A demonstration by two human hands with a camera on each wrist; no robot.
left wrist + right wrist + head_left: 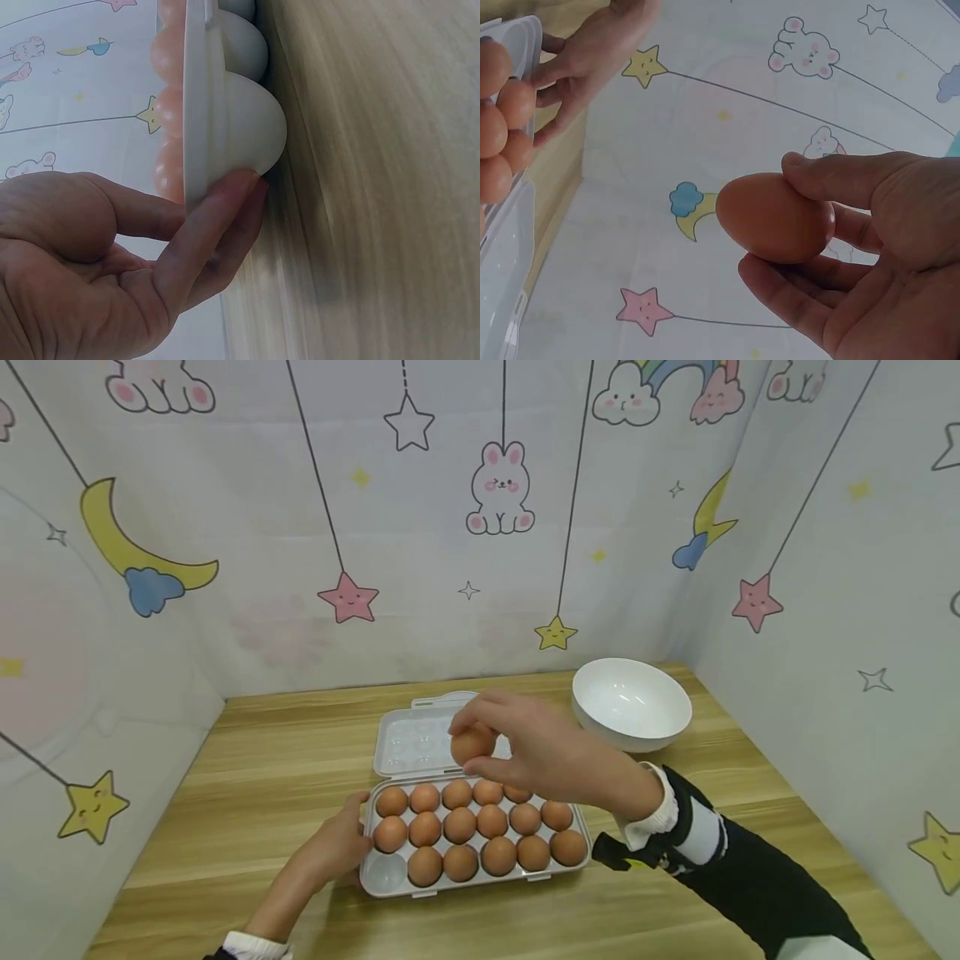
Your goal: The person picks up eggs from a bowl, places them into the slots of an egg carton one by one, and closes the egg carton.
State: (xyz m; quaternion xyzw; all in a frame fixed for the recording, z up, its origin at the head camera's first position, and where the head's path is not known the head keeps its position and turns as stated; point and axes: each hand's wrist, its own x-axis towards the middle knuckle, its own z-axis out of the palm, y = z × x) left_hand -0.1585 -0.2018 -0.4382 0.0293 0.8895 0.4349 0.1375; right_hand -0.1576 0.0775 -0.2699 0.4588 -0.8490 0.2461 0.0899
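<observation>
Egg (472, 745) pinched in right hand (551, 752) fingertips above egg tray (384, 875); left hand (335, 846) fingers straight, steadying tray edge.

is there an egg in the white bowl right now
No. The white bowl at the back right of the table shows only its bare inside; the lifted egg is in the right hand, above the tray.
</observation>
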